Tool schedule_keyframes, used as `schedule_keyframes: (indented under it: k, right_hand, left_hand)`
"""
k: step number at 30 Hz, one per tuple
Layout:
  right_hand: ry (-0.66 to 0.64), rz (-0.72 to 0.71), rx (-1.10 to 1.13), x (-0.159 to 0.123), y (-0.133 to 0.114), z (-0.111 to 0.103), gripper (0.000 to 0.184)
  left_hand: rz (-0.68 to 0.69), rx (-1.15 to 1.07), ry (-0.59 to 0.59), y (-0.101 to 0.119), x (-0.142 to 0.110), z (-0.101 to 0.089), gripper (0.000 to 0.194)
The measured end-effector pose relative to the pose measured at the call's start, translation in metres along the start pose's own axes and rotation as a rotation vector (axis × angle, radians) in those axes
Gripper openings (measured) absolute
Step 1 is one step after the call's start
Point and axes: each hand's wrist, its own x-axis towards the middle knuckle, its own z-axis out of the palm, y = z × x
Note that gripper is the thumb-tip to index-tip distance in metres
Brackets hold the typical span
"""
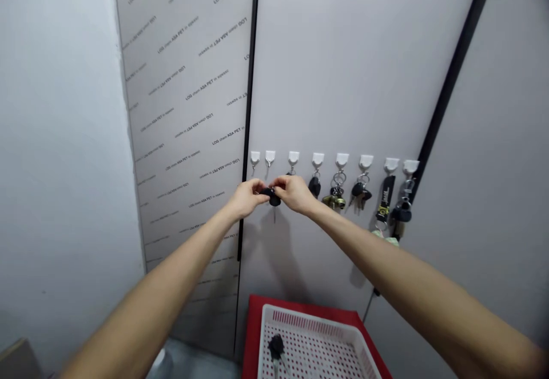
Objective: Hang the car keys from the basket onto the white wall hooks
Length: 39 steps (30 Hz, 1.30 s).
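Black-headed keys are pinched between my two hands, in front of the cabinet door. My left hand grips them from the left, fingers closed. From the right, my right hand also closes its fingertips on them; a thin blade points down below. Just above is a white hook with nothing on it, and another bare hook sits to its left. The hook above my right hand carries something mostly hidden by the hand.
More hooks to the right hold black keys, brass-coloured keys, a key bunch, a black strap and dark keys. Below, a white perforated basket with black-headed keys stands on a red surface.
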Motion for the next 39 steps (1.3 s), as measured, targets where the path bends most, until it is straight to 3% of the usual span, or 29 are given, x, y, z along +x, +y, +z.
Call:
schedule_keyframes:
  k: [2, 5, 10, 16, 22, 25, 30, 33, 36, 37, 39]
  right_hand:
    - [-0.078, 0.041, 0.027, 0.002, -0.002, -0.003, 0.012]
    - [-0.099, 0.218, 0.221, 0.006, -0.002, -0.004, 0.009]
    - [0.122, 0.335, 0.42, 0.027, -0.004, 0.002, 0.01]
    - [0.228, 0.206, 0.257, 0.054, -0.005, 0.004, 0.012]
    - [0.058, 0.09, 0.22, 0.06, 0.001, 0.001, 0.015]
    - [0.093, 0.126, 0.138, 0.061, 0.002, 0.005, 0.015]
    - [0.17, 0.306, -0.007, 0.063, 0.0, 0.011, 0.02]
    - [0.211, 0.285, -0.031, 0.047, 0.001, 0.012, 0.023]
    - [0.229, 0.124, -0.085, 0.002, 0.009, 0.022, 0.024]
    - [0.154, 0.083, -0.084, -0.021, 0.015, 0.029, 0.024]
    - [-0.121, 0.063, -0.037, -0.073, 0.029, 0.048, 0.022]
  left_hand:
    - [0.096, 0.188, 0.013, -0.001, -0.002, -0.009, 0.009]
    - [0.228, 0.422, 0.181, -0.004, -0.01, -0.011, 0.015]
    - [0.141, 0.207, 0.136, -0.009, -0.004, 0.008, 0.019]
    - [0.085, 0.09, 0.2, -0.004, 0.023, 0.015, 0.02]
    - [0.071, 0.152, 0.237, -0.004, 0.023, 0.009, 0.024]
    - [0.031, 0.213, 0.211, -0.006, 0.023, 0.008, 0.026]
    - [-0.034, 0.293, 0.128, -0.001, 0.026, 0.007, 0.031]
    - [-0.041, 0.272, 0.072, -0.004, 0.012, 0.012, 0.032]
    - [-0.075, 0.169, 0.0, -0.02, -0.024, 0.028, 0.03]
    - [-0.104, 0.128, -0.048, -0.028, -0.041, 0.037, 0.028]
    - [-0.182, 0.067, -0.188, -0.047, -0.079, 0.057, 0.023]
